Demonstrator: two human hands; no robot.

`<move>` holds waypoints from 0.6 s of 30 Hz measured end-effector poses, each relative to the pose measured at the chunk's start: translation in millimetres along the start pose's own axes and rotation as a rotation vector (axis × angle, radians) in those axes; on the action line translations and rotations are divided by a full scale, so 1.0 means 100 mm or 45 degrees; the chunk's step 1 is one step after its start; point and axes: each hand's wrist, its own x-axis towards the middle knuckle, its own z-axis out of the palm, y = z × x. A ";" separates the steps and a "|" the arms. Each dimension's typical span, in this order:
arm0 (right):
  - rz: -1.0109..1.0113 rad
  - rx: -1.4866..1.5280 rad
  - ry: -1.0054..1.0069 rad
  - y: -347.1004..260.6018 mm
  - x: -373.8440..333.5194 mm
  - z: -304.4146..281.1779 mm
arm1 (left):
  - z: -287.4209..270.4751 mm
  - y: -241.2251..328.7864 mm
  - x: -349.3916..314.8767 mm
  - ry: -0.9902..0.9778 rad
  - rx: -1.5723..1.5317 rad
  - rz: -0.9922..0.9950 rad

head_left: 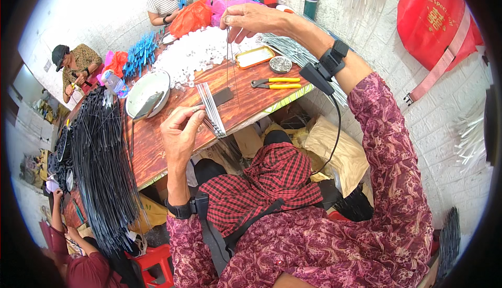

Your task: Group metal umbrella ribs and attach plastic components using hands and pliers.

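Note:
My right hand [250, 21] is raised over the table, its fingers closed on a thin dark wire [227, 68] that hangs down toward the tabletop. My left hand [180, 131] is near the table's front edge, thumb and forefinger pinched together; what lies between them is too small to make out. Just right of it lies a row of slim white rods [212, 111] with dark lower ends, reaching over the edge. Under the rods is a flat dark grey block [222, 96]. Yellow-handled pliers [277, 83] lie to the right.
On the wooden table [157, 149] are a heap of small clear pieces [191, 53], a white bowl [149, 93], a shallow tray [254, 57] and a round dish of small metal parts [281, 64]. Long black strands [104, 168] drape off the left side. Other people sit around it.

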 end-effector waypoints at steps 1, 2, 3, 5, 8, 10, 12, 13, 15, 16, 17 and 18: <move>-0.051 0.018 0.026 0.04 -0.01 0.00 | 0.01 -0.01 0.01 -0.005 -0.002 0.000; -0.046 0.019 0.031 0.07 -0.01 0.00 | 0.01 -0.01 0.02 -0.008 0.001 0.008; -0.072 0.013 0.063 0.09 -0.01 0.01 | 0.02 -0.02 0.02 -0.009 0.005 0.011; -0.087 0.010 0.099 0.13 0.00 0.02 | -0.01 0.03 0.01 -0.015 0.046 0.015; -0.197 0.014 0.130 0.17 0.01 0.03 | 0.00 -0.01 0.02 -0.009 0.038 -0.004; -0.157 0.132 0.109 0.19 0.02 0.03 | 0.01 -0.03 0.03 -0.022 0.015 -0.009; -0.179 0.201 0.097 0.18 -0.01 0.08 | -0.02 -0.03 0.01 -0.020 0.021 -0.020; -0.140 0.263 0.068 0.16 -0.03 0.11 | -0.03 -0.03 0.01 -0.005 0.028 -0.030; -0.067 0.354 0.001 0.16 -0.06 0.12 | 0.00 -0.03 0.02 -0.009 0.026 -0.023; -0.071 0.357 -0.005 0.19 -0.09 0.14 | 0.02 -0.03 0.02 -0.013 0.020 -0.016; -0.036 0.386 -0.030 0.22 -0.13 0.18 | 0.03 -0.02 0.03 -0.005 0.026 -0.018; 0.000 0.413 -0.056 0.26 -0.17 0.22 | 0.05 0.01 0.04 -0.026 0.051 -0.011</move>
